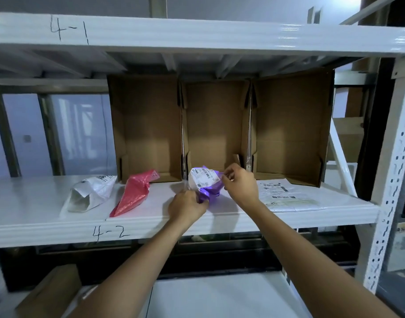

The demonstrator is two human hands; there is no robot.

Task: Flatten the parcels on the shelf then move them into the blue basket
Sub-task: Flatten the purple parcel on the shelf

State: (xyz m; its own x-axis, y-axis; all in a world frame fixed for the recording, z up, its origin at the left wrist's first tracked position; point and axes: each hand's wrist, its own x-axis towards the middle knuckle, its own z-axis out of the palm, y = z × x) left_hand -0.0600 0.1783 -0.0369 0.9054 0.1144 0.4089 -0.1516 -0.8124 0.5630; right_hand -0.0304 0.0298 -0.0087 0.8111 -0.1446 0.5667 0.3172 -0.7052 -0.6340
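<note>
Head view shows the crumpled purple parcel on the shelf, pinched by the left hand and the right hand. Red parcel and white parcel lie left, a flat parcel right. Cardboard boxes stand behind; the front edge is free.

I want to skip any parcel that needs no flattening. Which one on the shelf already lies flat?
The white parcel at the far right, before the rightmost cardboard box; the others are bunched.
</note>
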